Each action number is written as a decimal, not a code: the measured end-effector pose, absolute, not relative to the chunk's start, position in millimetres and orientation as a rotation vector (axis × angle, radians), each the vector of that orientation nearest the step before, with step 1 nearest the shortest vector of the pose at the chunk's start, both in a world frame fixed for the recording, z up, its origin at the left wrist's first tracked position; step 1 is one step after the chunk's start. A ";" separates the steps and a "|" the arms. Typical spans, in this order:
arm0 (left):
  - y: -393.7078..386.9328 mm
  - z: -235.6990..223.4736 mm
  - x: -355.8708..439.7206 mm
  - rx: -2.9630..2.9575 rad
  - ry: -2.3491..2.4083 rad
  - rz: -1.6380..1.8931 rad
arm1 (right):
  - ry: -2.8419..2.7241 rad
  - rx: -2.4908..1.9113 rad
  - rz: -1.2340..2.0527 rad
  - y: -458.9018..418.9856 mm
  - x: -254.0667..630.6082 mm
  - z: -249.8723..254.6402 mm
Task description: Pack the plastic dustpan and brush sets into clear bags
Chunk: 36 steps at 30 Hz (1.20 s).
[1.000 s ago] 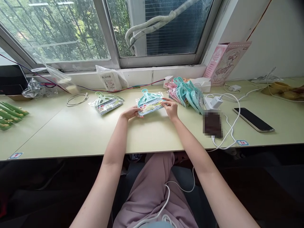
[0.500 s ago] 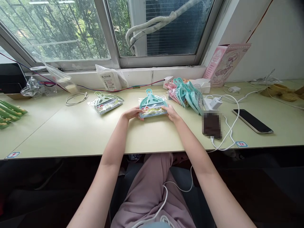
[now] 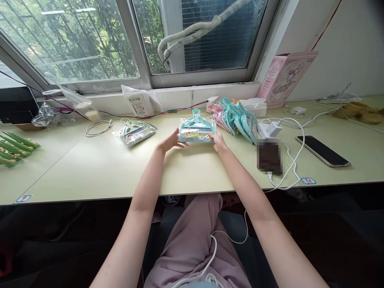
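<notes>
A turquoise mini dustpan and brush set [image 3: 197, 129] in a clear bag is held up over the table, its handle loop pointing away from me. My right hand [image 3: 219, 142] grips its lower right corner, thumb on the front and the other fingers behind. At its left edge is my left hand [image 3: 173, 142], fingers stretched out and apart; whether they still touch the bag is hard to tell. A green bagged dustpan and brush set [image 3: 135, 132] lies on the table to the left. On the right is a pile of turquoise and pink sets [image 3: 237, 120].
A pixelated dark device [image 3: 269, 157] with white cables and a phone [image 3: 323, 151] lie on the right. Behind stand a pink box [image 3: 286, 80] and a white plastic packet [image 3: 139, 101]. A coiled cable [image 3: 98, 128] and green bundled items [image 3: 16, 148] are on the left.
The turquoise set has shifted slightly right and away from me. My left hand's fingers have loosened and straightened at its edge, while my right hand keeps its grip.
</notes>
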<state>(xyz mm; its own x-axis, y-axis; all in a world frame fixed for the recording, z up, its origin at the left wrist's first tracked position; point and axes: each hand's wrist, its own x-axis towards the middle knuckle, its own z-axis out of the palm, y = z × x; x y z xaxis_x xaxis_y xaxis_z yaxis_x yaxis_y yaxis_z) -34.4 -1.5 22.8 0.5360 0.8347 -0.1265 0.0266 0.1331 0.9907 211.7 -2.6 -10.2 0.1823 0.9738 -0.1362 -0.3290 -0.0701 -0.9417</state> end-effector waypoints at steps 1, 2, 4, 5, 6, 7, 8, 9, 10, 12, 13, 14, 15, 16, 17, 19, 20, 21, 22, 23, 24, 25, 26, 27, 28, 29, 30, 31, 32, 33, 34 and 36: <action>-3.2 22.8 -33.5 1.364 0.808 0.708 | -0.769 -1.137 1.251 -2.1 212.4 -11.0; -4.7 22.3 -31.8 1.402 0.793 0.719 | -0.770 -1.145 1.236 -2.0 213.0 -11.6; -6.6 20.0 -26.1 1.431 0.821 0.763 | -0.763 -1.156 1.226 -2.5 213.4 -12.5; -6.9 18.5 -22.4 1.416 0.857 0.801 | -0.758 -1.161 1.228 -2.8 213.3 -12.7; -6.7 16.9 -18.5 1.385 0.899 0.846 | -0.754 -1.164 1.232 -3.1 212.9 -12.9; -6.2 15.3 -14.7 1.347 0.933 0.890 | -0.755 -1.164 1.237 -3.3 212.6 -13.1; -5.3 13.8 -11.3 1.312 0.952 0.927 | -0.758 -1.160 1.242 -3.4 212.1 -13.5; -4.2 12.4 -8.3 1.283 0.965 0.957 | -0.761 -1.152 1.251 -3.4 211.8 -13.9; -3.0 10.9 -5.7 1.258 0.977 0.976 | -0.759 -1.143 1.264 -3.6 211.4 -14.4; -0.1 8.2 -1.9 1.205 1.025 1.007 | -0.747 -1.127 1.301 -4.5 210.7 -15.1; 1.5 6.8 -0.5 1.166 1.068 1.018 | -0.742 -1.121 1.319 -5.4 210.2 -15.2; 3.1 5.5 0.7 1.122 1.117 1.022 | -0.742 -1.118 1.334 -6.6 209.7 -14.9; 4.7 4.4 1.6 1.079 1.162 1.025 | -0.745 -1.117 1.343 -8.0 209.2 -14.3; 6.1 3.5 2.2 1.047 1.198 1.026 | -0.753 -1.113 1.348 -9.6 208.7 -13.5; 7.4 2.8 2.4 1.026 1.227 1.030 | -0.768 -1.102 1.352 -11.1 208.2 -12.7; 9.1 2.3 1.7 1.022 1.263 1.045 | -0.834 -1.065 1.369 -13.7 207.8 -11.5; 9.4 2.4 0.8 1.033 1.273 1.055 | -0.887 -1.039 1.376 -14.4 207.7 -11.5; 9.5 2.6 -0.1 1.046 1.276 1.064 | -0.945 -1.017 1.377 -14.6 207.6 -12.1; 9.3 2.8 -1.1 1.061 1.272 1.069 | -0.998 -1.002 1.364 -14.3 207.4 -13.2; 9.0 3.0 -2.1 1.077 1.261 1.070 | -1.034 -1.000 1.336 -13.5 207.1 -14.8; 8.5 3.2 -2.9 1.093 1.250 1.067 | -1.053 -1.008 1.297 -12.3 206.6 -16.8; 8.0 3.3 -3.5 1.106 1.241 1.061 | -1.058 -1.024 1.255 -10.6 206.2 -18.9; 7.3 3.5 -4.0 1.118 1.235 1.050 | -1.056 -1.045 1.217 -8.8 205.7 -21.1; 6.5 3.7 -4.4 1.128 1.231 1.037 | -1.052 -1.065 1.190 -7.0 205.4 -23.1; 5.8 4.1 -4.8 1.139 1.228 1.023 | -1.047 -1.082 1.175 -5.2 205.4 -24.9; 5.0 4.6 -5.1 1.149 1.223 1.010 | -1.043 -1.093 1.164 -3.5 205.6 -26.3; 4.2 5.2 -5.4 1.160 1.215 0.999 | -1.044 -1.097 1.158 -2.2 206.0 -27.4; 3.4 6.0 -5.7 1.173 1.204 0.989 | -1.043 -1.100 1.152 -1.2 206.7 -28.1; 2.7 6.8 -5.9 1.187 1.195 0.982 | -1.041 -1.099 1.149 -0.6 207.4 -28.5; 2.1 7.8 -6.0 1.204 1.185 0.977 | -1.038 -1.098 1.149 -0.3 208.2 -28.6; 1.6 8.7 -5.8 1.219 1.176 0.972 | -1.036 -1.096 1.149 -0.3 208.9 -28.5; 1.3 9.9 -5.0 1.244 1.172 0.958 | -1.023 -1.097 1.150 -0.7 209.6 -28.2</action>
<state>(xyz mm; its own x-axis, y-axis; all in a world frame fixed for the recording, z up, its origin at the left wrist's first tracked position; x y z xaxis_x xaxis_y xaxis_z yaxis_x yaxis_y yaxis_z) -5.0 1.3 9.9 0.1772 0.9761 -0.1256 0.0707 0.1146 0.9909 209.6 -0.7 -28.2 0.1287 0.9904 0.0505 -0.1648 0.0716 -0.9837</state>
